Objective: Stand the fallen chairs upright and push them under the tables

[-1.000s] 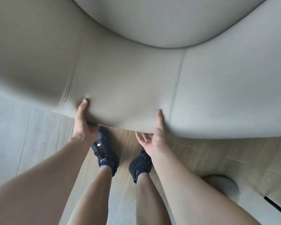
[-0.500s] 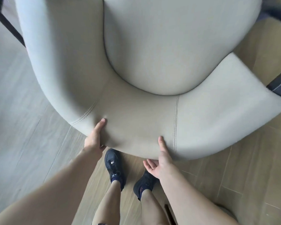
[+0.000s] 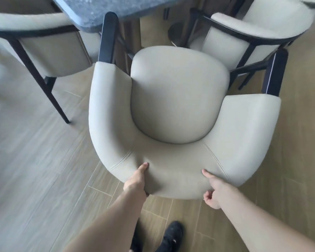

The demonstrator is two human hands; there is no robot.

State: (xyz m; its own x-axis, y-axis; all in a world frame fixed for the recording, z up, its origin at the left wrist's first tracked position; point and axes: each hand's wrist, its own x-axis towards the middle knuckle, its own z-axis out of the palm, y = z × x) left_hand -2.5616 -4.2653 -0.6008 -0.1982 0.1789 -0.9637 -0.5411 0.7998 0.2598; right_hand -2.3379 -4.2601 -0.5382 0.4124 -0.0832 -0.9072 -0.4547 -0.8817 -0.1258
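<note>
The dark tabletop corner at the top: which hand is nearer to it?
Left. The left hand grips the chair's backrest almost straight below the tabletop corner; the right hand holds the same backrest farther right.

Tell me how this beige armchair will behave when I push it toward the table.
The armchair stands upright on thin dark legs, so it will probably slide on the smooth floor. A high push on the padded back could tip it forward.

Wood-plank floor bears three cream chairs beside the table.
</note>
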